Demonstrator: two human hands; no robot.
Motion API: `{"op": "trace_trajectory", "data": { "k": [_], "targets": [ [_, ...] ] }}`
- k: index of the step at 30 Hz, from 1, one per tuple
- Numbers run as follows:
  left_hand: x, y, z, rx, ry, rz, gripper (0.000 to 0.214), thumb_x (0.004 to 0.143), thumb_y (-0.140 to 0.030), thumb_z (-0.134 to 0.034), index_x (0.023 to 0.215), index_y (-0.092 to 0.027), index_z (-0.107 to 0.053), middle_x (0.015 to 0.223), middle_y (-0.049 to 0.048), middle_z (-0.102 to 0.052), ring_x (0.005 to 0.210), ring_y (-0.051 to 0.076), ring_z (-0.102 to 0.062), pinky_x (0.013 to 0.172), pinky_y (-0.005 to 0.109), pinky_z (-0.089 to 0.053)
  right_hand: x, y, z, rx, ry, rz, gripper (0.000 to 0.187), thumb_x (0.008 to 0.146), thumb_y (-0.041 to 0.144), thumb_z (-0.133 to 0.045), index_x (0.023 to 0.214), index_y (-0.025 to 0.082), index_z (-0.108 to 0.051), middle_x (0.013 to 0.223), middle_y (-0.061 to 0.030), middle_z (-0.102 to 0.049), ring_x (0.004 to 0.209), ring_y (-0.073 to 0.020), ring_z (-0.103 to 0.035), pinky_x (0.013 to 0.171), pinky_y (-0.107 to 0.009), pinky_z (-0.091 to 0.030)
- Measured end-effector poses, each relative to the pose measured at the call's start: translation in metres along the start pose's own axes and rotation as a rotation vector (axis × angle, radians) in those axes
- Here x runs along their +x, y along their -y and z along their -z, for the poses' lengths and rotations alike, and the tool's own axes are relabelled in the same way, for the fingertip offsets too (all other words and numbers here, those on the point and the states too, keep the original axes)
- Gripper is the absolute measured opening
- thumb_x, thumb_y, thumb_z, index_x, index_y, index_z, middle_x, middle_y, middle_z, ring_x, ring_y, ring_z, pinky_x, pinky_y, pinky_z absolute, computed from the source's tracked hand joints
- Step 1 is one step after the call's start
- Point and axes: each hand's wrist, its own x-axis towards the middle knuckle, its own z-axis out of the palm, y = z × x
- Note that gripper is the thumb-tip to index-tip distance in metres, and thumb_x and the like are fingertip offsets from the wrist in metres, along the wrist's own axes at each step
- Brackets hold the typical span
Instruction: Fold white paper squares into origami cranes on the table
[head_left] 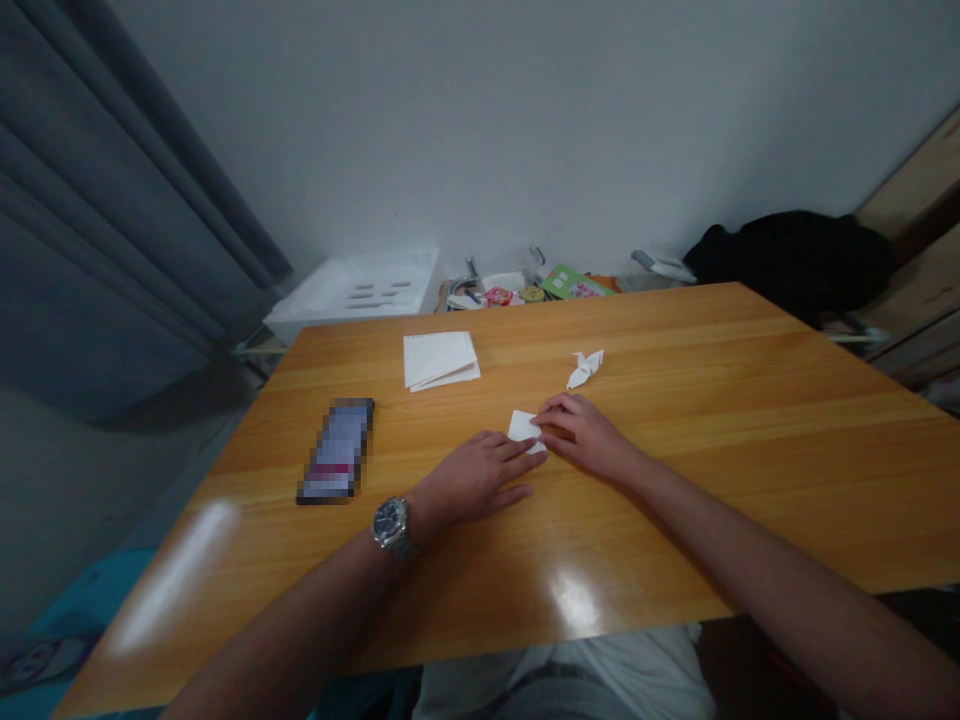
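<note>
A small folded white paper (521,428) lies near the middle of the wooden table (750,420). My left hand (476,480), with a wristwatch on its wrist, lies flat on the table with its fingertips pressing the paper's lower edge. My right hand (585,435) rests on the paper's right side, fingers curled and pinching its edge. A finished white paper crane (585,367) sits on the table just beyond my right hand.
A stack of white paper sheets (440,359) lies at the far middle. A phone (337,450) lies on the left. Behind the table are a white plastic bin (360,290), small clutter (525,288) and a black bag (787,255). A grey curtain (97,200) hangs left.
</note>
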Motion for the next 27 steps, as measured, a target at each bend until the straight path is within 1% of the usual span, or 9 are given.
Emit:
{"op": "trace_trajectory", "data": {
  "k": [3, 6, 8, 11, 16, 22, 27],
  "targets": [
    [0.000, 0.003, -0.001, -0.024, -0.035, 0.009, 0.043, 0.102, -0.037, -0.048, 0.143, -0.024, -0.050, 0.144, 0.0090, -0.056, 0.121, 0.025, -0.058, 0.103, 0.042, -0.045, 0.000, 0.001, 0.000, -0.011, 0.009, -0.001, 0.020, 0.093, 0.028, -0.065, 0.111, 0.025, -0.073, 0.110, -0.0104, -0.064, 0.103, -0.0256, -0.059, 0.091, -0.045, -0.050],
    [0.000, 0.010, -0.002, -0.018, -0.105, 0.080, 0.037, 0.102, -0.033, -0.047, 0.136, -0.023, -0.055, 0.137, 0.0093, -0.061, 0.122, 0.025, -0.058, 0.104, 0.043, -0.045, 0.001, 0.000, 0.000, -0.015, 0.011, 0.008, 0.020, 0.094, 0.028, -0.064, 0.111, 0.026, -0.074, 0.109, -0.0100, -0.064, 0.103, -0.0257, -0.058, 0.091, -0.046, -0.050],
    [-0.001, 0.015, -0.003, -0.006, -0.143, 0.128, 0.034, 0.101, -0.033, -0.049, 0.132, -0.022, -0.058, 0.134, 0.0099, -0.062, 0.121, 0.026, -0.058, 0.104, 0.044, -0.045, 0.001, 0.000, 0.000, -0.017, 0.011, 0.020, 0.022, 0.094, 0.027, -0.064, 0.113, 0.027, -0.074, 0.109, -0.0098, -0.064, 0.103, -0.0257, -0.058, 0.091, -0.047, -0.050],
    [-0.003, 0.022, -0.006, -0.003, -0.169, 0.164, 0.031, 0.100, -0.034, -0.053, 0.127, -0.022, -0.060, 0.136, 0.0096, -0.061, 0.121, 0.026, -0.058, 0.105, 0.044, -0.046, 0.001, 0.000, 0.000, -0.019, 0.017, 0.031, 0.024, 0.094, 0.026, -0.063, 0.116, 0.029, -0.074, 0.110, -0.0098, -0.064, 0.103, -0.0257, -0.058, 0.091, -0.047, -0.050],
    [-0.003, 0.025, -0.010, -0.002, -0.160, 0.177, 0.029, 0.099, -0.034, -0.053, 0.124, -0.021, -0.060, 0.138, 0.0097, -0.060, 0.122, 0.026, -0.059, 0.106, 0.044, -0.046, 0.000, 0.001, 0.001, -0.020, 0.037, 0.051, 0.025, 0.095, 0.024, -0.062, 0.116, 0.029, -0.073, 0.113, -0.0096, -0.063, 0.106, -0.0253, -0.058, 0.093, -0.046, -0.049],
    [-0.003, 0.025, -0.010, -0.017, -0.157, 0.158, 0.027, 0.100, -0.032, -0.052, 0.122, -0.020, -0.061, 0.128, 0.0092, -0.066, 0.115, 0.025, -0.063, 0.101, 0.043, -0.049, 0.001, 0.002, 0.001, -0.015, 0.047, 0.054, 0.026, 0.094, 0.023, -0.063, 0.116, 0.029, -0.073, 0.114, -0.0089, -0.065, 0.106, -0.0253, -0.058, 0.094, -0.047, -0.049],
    [-0.001, 0.022, -0.009, -0.022, -0.177, 0.195, 0.028, 0.099, -0.033, -0.052, 0.122, -0.020, -0.062, 0.124, 0.0098, -0.068, 0.111, 0.025, -0.065, 0.099, 0.041, -0.050, 0.003, 0.007, 0.002, 0.022, 0.047, 0.093, 0.019, 0.095, 0.019, -0.061, 0.106, 0.026, -0.076, 0.113, -0.0090, -0.068, 0.106, -0.0239, -0.061, 0.093, -0.044, -0.050]
  ]
}}
